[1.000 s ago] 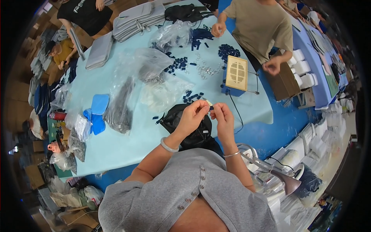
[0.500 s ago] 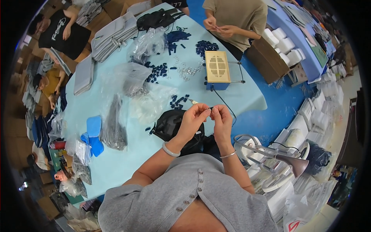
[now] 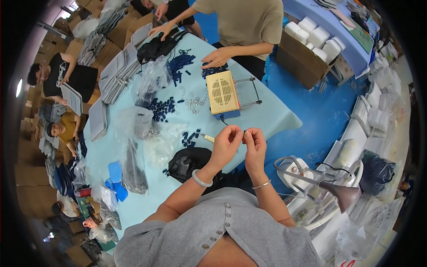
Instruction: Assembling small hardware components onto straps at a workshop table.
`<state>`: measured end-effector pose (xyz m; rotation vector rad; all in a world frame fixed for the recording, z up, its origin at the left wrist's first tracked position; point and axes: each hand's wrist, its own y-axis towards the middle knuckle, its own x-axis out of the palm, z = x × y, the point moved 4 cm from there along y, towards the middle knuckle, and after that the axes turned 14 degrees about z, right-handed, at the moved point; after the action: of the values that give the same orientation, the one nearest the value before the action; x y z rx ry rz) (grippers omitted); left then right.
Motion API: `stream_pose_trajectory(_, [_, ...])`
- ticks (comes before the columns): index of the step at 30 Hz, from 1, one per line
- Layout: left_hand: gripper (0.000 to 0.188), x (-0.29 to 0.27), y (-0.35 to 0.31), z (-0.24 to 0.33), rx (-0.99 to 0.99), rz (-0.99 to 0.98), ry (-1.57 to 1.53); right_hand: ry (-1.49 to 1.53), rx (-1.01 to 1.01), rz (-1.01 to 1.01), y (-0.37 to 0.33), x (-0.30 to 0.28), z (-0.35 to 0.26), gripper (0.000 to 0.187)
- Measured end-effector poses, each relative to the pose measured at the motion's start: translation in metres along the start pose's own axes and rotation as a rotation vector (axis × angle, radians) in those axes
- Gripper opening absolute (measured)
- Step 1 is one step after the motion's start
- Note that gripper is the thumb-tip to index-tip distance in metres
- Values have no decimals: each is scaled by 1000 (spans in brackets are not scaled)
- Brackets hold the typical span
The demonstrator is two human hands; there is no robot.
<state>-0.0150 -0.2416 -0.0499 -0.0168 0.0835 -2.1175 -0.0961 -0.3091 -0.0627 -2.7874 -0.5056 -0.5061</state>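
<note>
My left hand (image 3: 226,146) and my right hand (image 3: 255,150) meet fingertip to fingertip over the near table edge. Both are closed in a pinch on a small dark piece (image 3: 243,135), mostly covered by the fingers. Just left of my left hand lies a tool with a pale yellow handle (image 3: 208,138) and a thin tip. Beside it is a small group of dark blue pieces (image 3: 190,139). A black bag or cloth bundle (image 3: 187,163) sits at the table edge, partly behind my left wrist.
A cream-and-blue box with a slotted top (image 3: 223,92) stands beyond my hands on the light blue table (image 3: 267,115). Clear rings (image 3: 194,103), blue pieces (image 3: 161,108) and plastic bags (image 3: 134,164) lie leftward. A lamp (image 3: 338,196) stands right. Co-workers surround the far side.
My view has shifted, so the table contents appear further left. The co-worker opposite has parted their hands and now reaches over the table. My hands remain pinched together.
</note>
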Motion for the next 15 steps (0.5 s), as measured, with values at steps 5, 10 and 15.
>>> stream_pose_trajectory(5, [10, 36, 27, 1, 131, -66, 186, 20, 63, 20, 35, -24, -2, 12])
stream_pose_trajectory(10, [11, 74, 49, -2, 177, -188, 333, -60, -1, 64, 70, -48, -2, 14])
stream_pose_trajectory(15, [14, 91, 96, -19, 239, -237, 444, 6, 146, 147, 91, -63, -2, 19])
